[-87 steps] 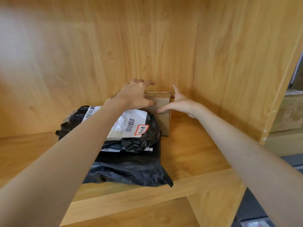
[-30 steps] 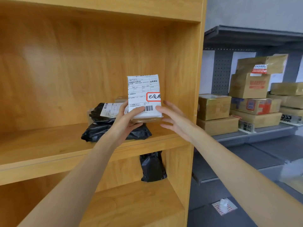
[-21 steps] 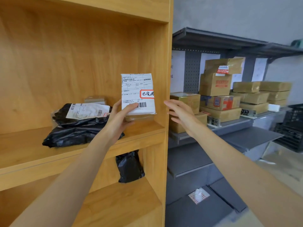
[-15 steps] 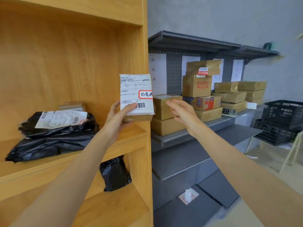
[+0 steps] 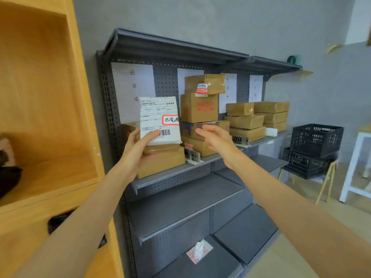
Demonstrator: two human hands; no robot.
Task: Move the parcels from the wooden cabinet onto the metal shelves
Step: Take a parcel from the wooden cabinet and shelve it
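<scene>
My left hand [image 5: 138,151] grips a small parcel [image 5: 159,120] upright, its white shipping label with a red-framed sticker facing me. It is held in front of the left end of the grey metal shelves [image 5: 172,173], above a brown box [image 5: 162,160] that lies there. My right hand [image 5: 215,140] hovers open just right of the parcel, not touching it. The wooden cabinet [image 5: 46,109] stands at the left; a black bag parcel [image 5: 8,179] shows at its edge.
Several brown cartons [image 5: 199,107] are stacked along the upper metal shelf, more of them [image 5: 259,117] further right. Bare grey shelves [image 5: 186,205] step down below. A tissue pack [image 5: 198,251] lies on the bottom one. Black crates [image 5: 315,141] sit on a stool at the right.
The view has swung right from the wooden cabinet to the metal shelves. My left hand carried the small parcel out of the cabinet and over to the shelf front; my right hand stayed beside it.
</scene>
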